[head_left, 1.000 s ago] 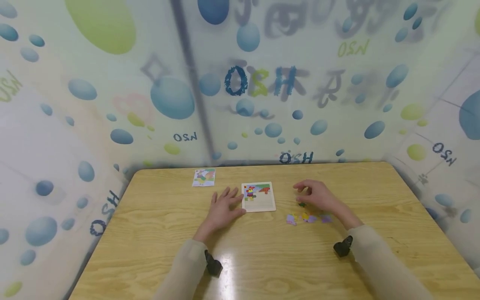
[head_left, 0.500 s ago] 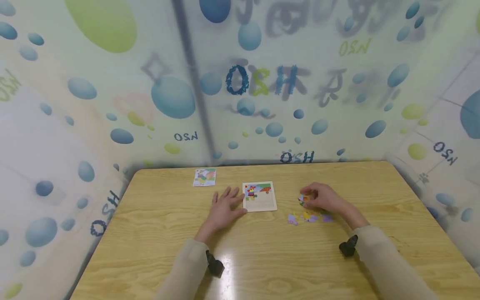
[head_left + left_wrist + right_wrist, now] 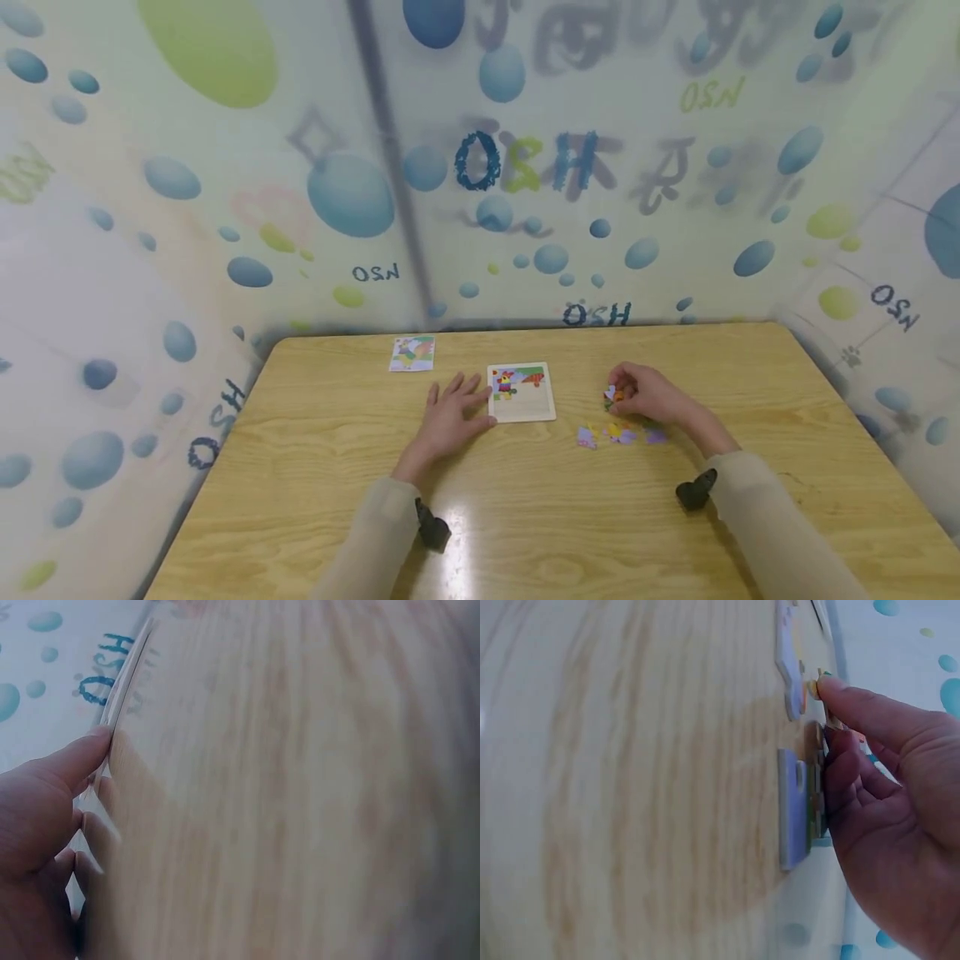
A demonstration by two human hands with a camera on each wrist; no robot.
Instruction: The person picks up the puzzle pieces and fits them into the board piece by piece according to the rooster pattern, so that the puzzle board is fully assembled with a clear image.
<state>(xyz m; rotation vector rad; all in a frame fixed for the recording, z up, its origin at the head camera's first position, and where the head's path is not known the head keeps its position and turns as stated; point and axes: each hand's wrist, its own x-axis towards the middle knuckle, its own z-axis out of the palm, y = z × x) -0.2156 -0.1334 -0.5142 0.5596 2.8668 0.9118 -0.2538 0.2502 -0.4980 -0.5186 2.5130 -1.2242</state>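
Note:
My left hand (image 3: pixel 447 419) lies with fingers spread at the left side of a square jigsaw tray (image 3: pixel 522 410), its thumb and fingertips touching the frame. Joined pieces with a colourful animal picture fill the tray's upper part; bare board shows below. To the right of the tray, my right hand (image 3: pixel 651 393) pinches a small multicoloured puzzle piece (image 3: pixel 611 397) between thumb and fingers. In the right wrist view, this puzzle piece (image 3: pixel 832 712) is seen nearly edge-on, just off the table. Below that hand lie several loose pieces, including a purple puzzle piece (image 3: pixel 790 810).
A square picture card (image 3: pixel 412 354) lies at the table's back left. The loose yellow and purple pieces (image 3: pixel 587 437) form a row right of the tray. Behind the wooden table (image 3: pixel 540 525) stands a wall (image 3: pixel 645 192) printed with blue and green bubbles.
My right hand has shifted slightly right, and its fingers have closed on a puzzle piece, which now shows at a different angle. The left hand has stayed at the tray.

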